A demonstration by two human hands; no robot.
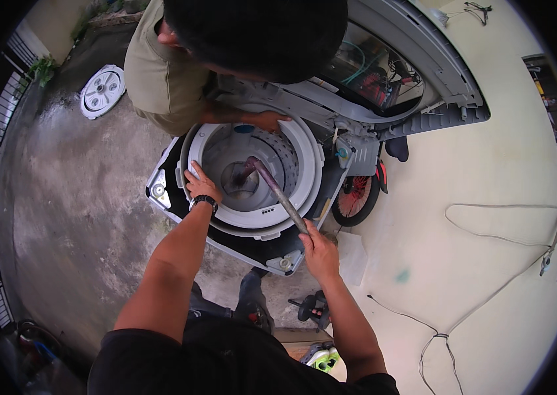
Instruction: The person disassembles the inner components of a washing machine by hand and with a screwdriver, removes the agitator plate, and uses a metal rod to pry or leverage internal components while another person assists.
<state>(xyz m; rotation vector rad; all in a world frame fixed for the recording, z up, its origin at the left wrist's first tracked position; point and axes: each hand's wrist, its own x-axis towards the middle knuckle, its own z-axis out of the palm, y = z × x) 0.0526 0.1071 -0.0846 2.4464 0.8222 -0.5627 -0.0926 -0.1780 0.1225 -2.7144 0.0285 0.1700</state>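
Observation:
A top-loading washing machine stands open before me, its round tub bared, with a pale balance ring and a perforated metal drum inside. My left hand, a dark watch on its wrist, grips the ring's left side. In my right hand is the lower end of a long metal bar. The bar slants across the ring into the drum; its bent, dark reddish end lies over the drum's bottom centre. Opposite me, a person's hand rests on the far rim.
The raised machine top tilts toward the pale wall at right. A wheel with red spokes stands beside the machine. On the concrete floor at left lies a round white pulsator disc. Cables hang at the right.

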